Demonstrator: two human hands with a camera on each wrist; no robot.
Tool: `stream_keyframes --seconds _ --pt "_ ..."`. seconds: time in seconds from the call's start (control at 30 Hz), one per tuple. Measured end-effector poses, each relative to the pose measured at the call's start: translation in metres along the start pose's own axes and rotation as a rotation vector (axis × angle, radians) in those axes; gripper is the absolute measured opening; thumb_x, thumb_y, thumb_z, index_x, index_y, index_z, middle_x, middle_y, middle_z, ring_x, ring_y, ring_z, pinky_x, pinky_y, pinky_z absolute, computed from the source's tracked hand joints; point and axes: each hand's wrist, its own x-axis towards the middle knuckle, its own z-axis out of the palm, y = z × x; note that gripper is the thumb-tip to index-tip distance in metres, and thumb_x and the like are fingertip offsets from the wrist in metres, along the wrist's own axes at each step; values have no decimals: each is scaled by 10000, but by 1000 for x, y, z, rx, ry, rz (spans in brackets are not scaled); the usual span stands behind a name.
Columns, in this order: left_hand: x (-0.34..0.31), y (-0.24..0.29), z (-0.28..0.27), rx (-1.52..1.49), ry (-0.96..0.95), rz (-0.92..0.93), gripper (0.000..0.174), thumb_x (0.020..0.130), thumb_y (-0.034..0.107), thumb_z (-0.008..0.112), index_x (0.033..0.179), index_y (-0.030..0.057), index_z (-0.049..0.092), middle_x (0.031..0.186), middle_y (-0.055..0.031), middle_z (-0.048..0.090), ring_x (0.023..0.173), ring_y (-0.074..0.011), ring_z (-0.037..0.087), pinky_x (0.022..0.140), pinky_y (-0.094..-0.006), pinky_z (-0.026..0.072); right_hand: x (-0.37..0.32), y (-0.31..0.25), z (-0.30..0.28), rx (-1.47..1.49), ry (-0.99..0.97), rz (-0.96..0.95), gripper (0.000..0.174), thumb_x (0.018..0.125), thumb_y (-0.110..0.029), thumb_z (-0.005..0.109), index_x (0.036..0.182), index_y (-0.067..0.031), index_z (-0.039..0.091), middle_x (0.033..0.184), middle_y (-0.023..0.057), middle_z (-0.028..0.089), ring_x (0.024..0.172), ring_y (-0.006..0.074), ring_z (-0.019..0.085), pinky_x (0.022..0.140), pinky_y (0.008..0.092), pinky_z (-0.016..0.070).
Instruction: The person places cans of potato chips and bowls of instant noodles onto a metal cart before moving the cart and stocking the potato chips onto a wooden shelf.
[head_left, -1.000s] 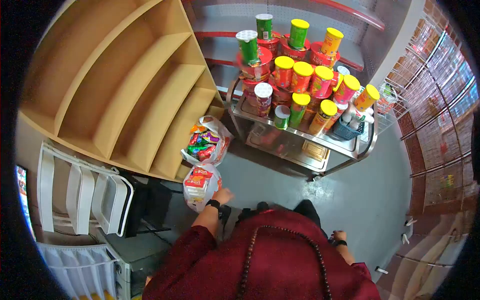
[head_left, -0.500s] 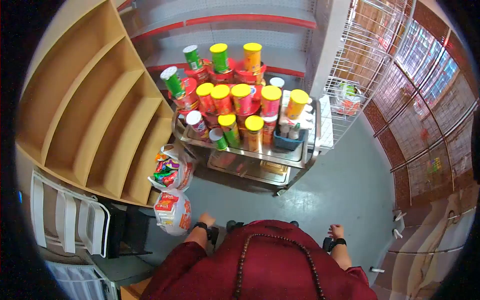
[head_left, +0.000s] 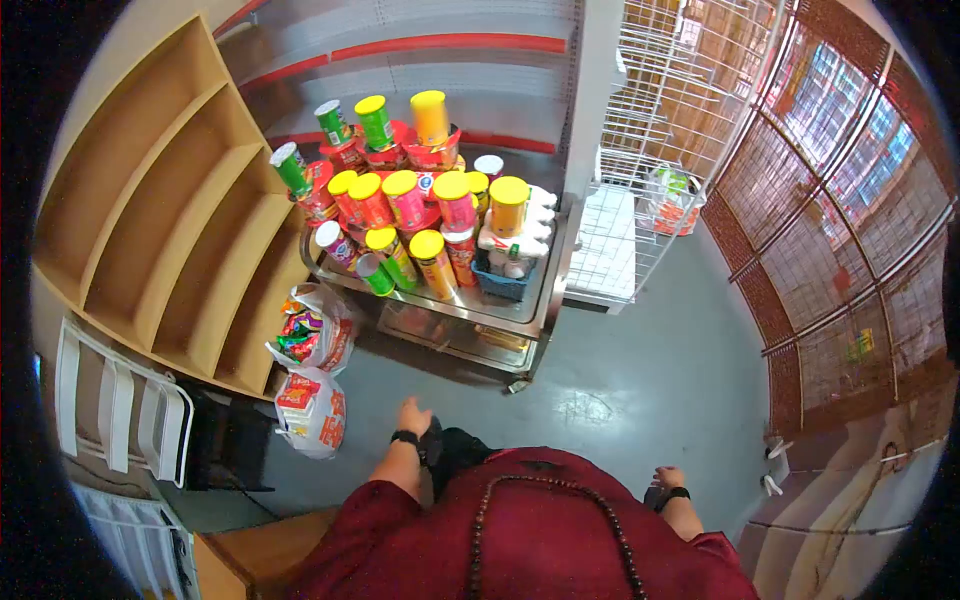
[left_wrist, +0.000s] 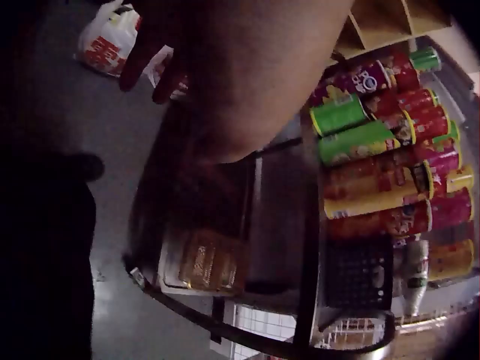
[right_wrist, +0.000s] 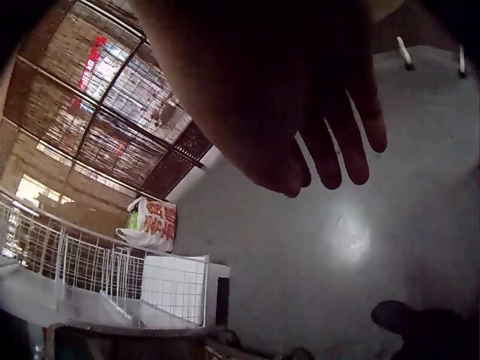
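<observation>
Held out in front of the body, my left hand (head_left: 412, 415) has nothing in it. It is nearest to the metal trolley (head_left: 520, 325) and two plastic bags on the floor, one with red-and-white packs (head_left: 312, 412), one with colourful snack packets (head_left: 312, 335). My right hand (head_left: 668, 480) hangs at the right side over bare floor; its loose, spread fingers (right_wrist: 326, 161) show in the right wrist view. Upright and tilted snack canisters (head_left: 432, 262) with yellow, white and green lids crowd the trolley top, some standing on red tubs (head_left: 432, 150). A blue basket (head_left: 503, 284) with white bottles sits at its right end.
Tan wooden shelves (head_left: 190, 225) stand on the left, grey shelving with red edges (head_left: 450, 42) behind the trolley. A white wire rack (head_left: 690, 130) and another filled bag (head_left: 675, 205) are at the right. White-framed items (head_left: 120, 410) lean at lower left.
The view has swung right, so the trolley and bags sit further left. My left hand has moved away from the bag of red-and-white packs. The right hand still hangs at the side.
</observation>
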Motion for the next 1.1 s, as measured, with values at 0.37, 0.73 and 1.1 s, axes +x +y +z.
stream_keyframes --seconds 0.37,0.73,1.1 --pt "-36 -44 -17 158 -27 -232 368 762 215 569 1070 16 595 1008 -201 634 880 -364 609 765 -432 481 -3 -3 25 142 0 -7 223 824 -122 578 989 29 573 889 131 633 734 274 639 575 382 529" --pt "-15 21 -4 127 -171 -87 382 750 302 631 1050 66 618 1072 -174 616 1011 -342 572 875 -408 451 30 -26 19 28 -26 -104 203 843 -145 573 998 -15 551 838 130 622 714 264 629 566 402 503" --pt "-26 -12 -17 42 -135 -176 379 744 303 639 995 20 620 993 -195 633 949 -344 592 819 -409 464 30 -30 58 28 -184 -195 206 826 -116 594 960 36 558 871 159 611 695 280 626 589 403 561"
